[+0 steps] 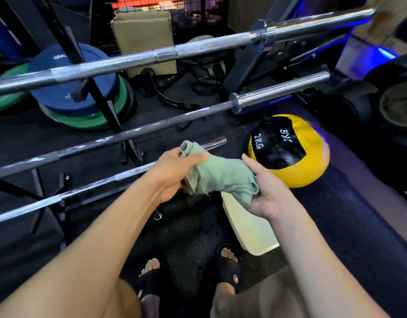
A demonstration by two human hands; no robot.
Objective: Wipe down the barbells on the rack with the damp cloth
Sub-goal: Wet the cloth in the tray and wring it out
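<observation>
Three barbells lie on the rack, stepped from high and far to low and near: the top barbell (165, 55), the middle barbell (152, 128) and the lowest barbell (87, 188), whose chromed end shows just beyond the fingers. To the far left of the fingers sits one stack of weight plates (83, 97), blue over green.

The left hand (172, 173) has its fingers (198, 157) curled and clamped on the upper end of the green cloth (218, 177), right over the lowest barbell. The right hand (264, 193) cups the other end from below, its thumb and fingers closed around the bunched fabric. So there is one cloth, held between two hands, just above the lowest bar and not clearly wrapped on it.

Right of the fingers rests one yellow and black medicine ball (289, 150), marked 2KG, on the floor. Below the right hand lies one pale flat board (250, 228).

Likely risks: the bunched cloth may wipe only a narrow strip, leaving the knurled sections dirty. Pressing hard could roll a bar in its cradle. Loose hanging folds might snag on the rack uprights.
</observation>
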